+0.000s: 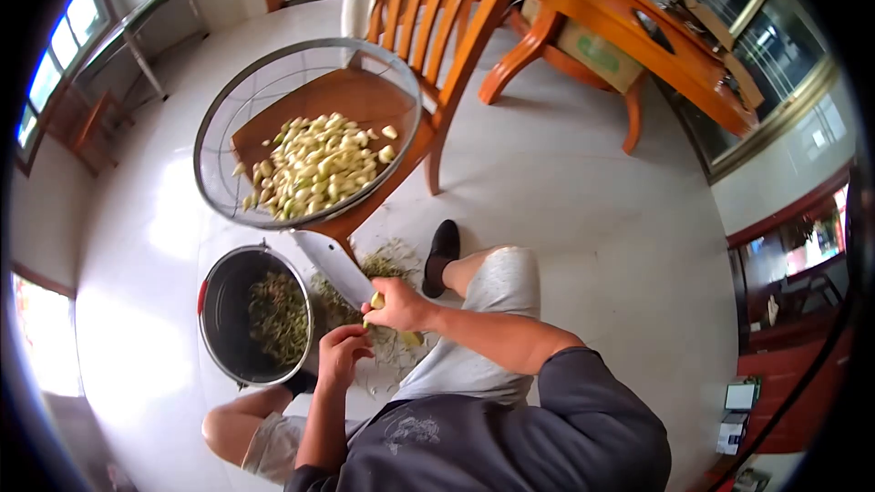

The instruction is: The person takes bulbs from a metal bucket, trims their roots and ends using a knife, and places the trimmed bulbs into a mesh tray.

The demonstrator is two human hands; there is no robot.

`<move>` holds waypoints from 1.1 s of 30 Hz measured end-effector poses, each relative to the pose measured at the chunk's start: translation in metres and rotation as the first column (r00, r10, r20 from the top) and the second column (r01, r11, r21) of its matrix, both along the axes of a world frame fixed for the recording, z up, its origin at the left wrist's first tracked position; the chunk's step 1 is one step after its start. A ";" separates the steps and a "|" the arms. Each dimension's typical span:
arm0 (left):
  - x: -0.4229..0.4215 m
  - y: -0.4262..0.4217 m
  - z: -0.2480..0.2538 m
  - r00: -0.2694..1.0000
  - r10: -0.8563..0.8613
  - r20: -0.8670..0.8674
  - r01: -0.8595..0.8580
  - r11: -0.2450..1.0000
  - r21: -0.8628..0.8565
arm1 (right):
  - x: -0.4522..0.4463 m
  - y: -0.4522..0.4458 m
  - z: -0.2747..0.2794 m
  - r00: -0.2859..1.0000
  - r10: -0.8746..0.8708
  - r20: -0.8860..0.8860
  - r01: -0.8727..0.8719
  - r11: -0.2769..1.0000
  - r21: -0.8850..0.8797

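Note:
My right hand is closed round the handle of a cleaver, its broad blade pointing up and left. A small pale-green piece shows between my two hands. My left hand is just below, fingers bent together; whatever they pinch is too small to make out. Beyond the blade, a round mesh sieve rests on a wooden chair seat. Pale peeled bulbs, like small garlic or shallots, are heaped in it. Left of my hands stands a dark bucket with greenish-brown plant pieces inside.
Thin trimmings lie scattered on the tiled floor between my feet. The chair's slatted back rises behind the sieve. A wooden table carrying various items stands at the upper right, with a cardboard box underneath. A narrow table is at upper left.

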State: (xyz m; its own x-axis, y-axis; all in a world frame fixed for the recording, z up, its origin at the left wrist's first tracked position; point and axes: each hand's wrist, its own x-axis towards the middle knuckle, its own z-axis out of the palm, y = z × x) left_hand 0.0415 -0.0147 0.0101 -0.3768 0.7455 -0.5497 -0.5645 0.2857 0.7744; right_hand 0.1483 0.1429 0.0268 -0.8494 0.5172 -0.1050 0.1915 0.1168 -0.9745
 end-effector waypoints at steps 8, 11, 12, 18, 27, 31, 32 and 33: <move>0.001 0.005 -0.010 0.944 -0.160 -0.287 0.214 0.962 0.168 | -0.001 -0.001 0.009 0.990 -0.003 0.141 -0.028 0.976 0.216; 0.000 0.010 0.020 0.897 -0.289 -0.334 0.303 0.953 -0.010 | 0.001 -0.004 0.010 0.998 0.025 0.061 -0.031 0.995 0.096; 0.000 0.010 0.019 0.908 -0.258 -0.330 0.268 0.963 -0.016 | 0.000 -0.004 0.006 0.997 0.034 0.068 -0.038 0.998 0.058; -0.010 0.002 0.028 0.901 -0.161 -0.402 0.155 0.987 -0.047 | 0.003 -0.003 0.033 0.994 0.042 0.096 -0.042 0.999 0.001; -0.119 0.088 0.147 0.353 -0.169 -0.920 0.120 0.984 -0.134 | 0.002 -0.004 0.015 0.955 0.108 0.277 -0.159 0.973 0.168; -0.151 0.098 0.149 0.417 -0.047 -0.908 -0.009 0.998 -0.055 | 0.003 -0.003 0.018 0.949 0.102 0.299 -0.169 0.964 0.205; -0.158 0.087 0.143 0.515 -0.070 -0.854 -0.029 0.995 -0.099 | 0.006 -0.003 0.011 0.950 0.086 0.301 -0.159 0.961 0.227; -0.167 0.071 0.130 0.597 -0.059 -0.800 -0.040 0.994 -0.104 | 0.006 -0.001 0.011 0.930 0.090 0.355 -0.178 0.959 0.223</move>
State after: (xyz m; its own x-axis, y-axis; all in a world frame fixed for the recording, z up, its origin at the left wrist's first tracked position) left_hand -0.1255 0.0568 0.1399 -0.6954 0.7115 -0.1010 0.2715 0.3903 0.8798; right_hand 0.1548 0.1418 0.0375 -0.8485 0.4477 -0.2821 0.4700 0.3926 -0.7906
